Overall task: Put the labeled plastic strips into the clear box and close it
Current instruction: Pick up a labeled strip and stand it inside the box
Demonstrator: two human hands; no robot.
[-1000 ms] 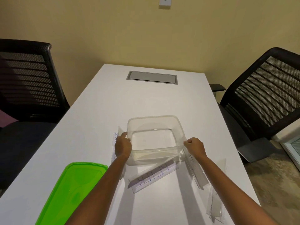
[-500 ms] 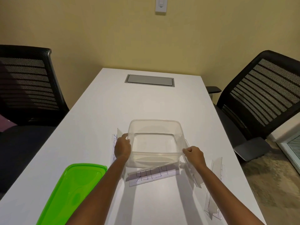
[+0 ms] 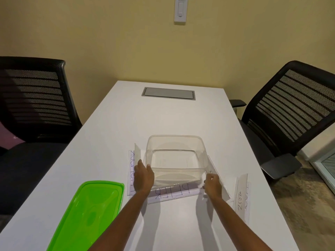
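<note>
The clear box [image 3: 176,142] stands empty in the middle of the white table [image 3: 163,120]. My left hand [image 3: 144,176] grips its near left corner. My right hand [image 3: 213,186] is closed around the upper edge of a labeled strip [image 3: 211,164] that leans against the box's right side. A strip marked PETER [image 3: 174,192] lies under the box's near edge. Another strip [image 3: 132,169] lies along the box's left side. A strip marked ZEBRA [image 3: 240,198] rests to the right. The green lid [image 3: 87,216] lies at the near left.
Black mesh chairs stand on the left [image 3: 34,98] and on the right [image 3: 290,109] of the table. A grey cable hatch [image 3: 168,93] is set into the far end of the table. The right table edge runs close to the ZEBRA strip.
My right hand slid from the box's right rim toward me, down to its near right corner. The PETER strip turned from slanted to nearly parallel with the box's near side. My left hand kept its hold.
</note>
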